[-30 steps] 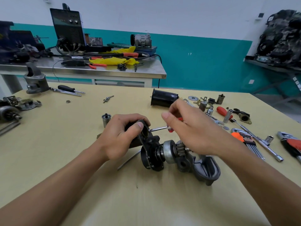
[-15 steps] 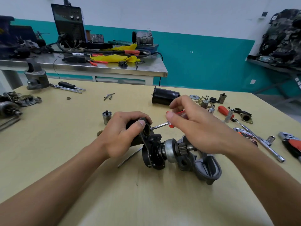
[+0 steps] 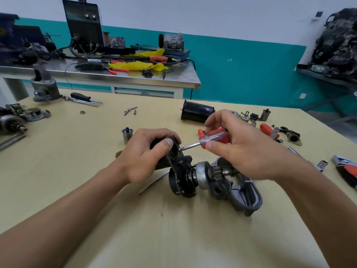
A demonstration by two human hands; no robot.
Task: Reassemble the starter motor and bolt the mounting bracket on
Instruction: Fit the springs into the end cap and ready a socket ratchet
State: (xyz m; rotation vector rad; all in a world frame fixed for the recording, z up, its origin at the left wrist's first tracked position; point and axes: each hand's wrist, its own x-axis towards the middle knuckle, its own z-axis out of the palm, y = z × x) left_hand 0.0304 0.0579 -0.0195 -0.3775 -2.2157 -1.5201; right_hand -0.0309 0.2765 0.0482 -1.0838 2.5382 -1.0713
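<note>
**Screwdriver tip at starter motor plate, both hands engaged**

Small metal cylinder (image 3: pixel 127 133): upright on the table (image 3: pixel 77 171), just beyond the left hand's knuckles.

Left hand (image 3: pixel 143 153): fingers curled round the dark upper body of the starter motor (image 3: pixel 193 176), thumb pressed on its rim.

Thin rod (image 3: pixel 154 181): flat on the table, running out from under the motor below the left thumb.

Starter motor: on its side on the table between the two hands. Its black end plate is next to the left hand. The pinion and grey nose housing (image 3: pixel 245 194) lie under the right hand.

Screwdriver (image 3: pixel 214 137): red and clear handle pinched between right thumb and fingertips. The shaft slants down to the left, tip at the plate just beside the left thumb.

Right hand (image 3: pixel 249 151): above the pinion end, not touching the motor.

Black casing (image 3: pixel 197 113): on its side, just beyond the right fingertips.
</note>
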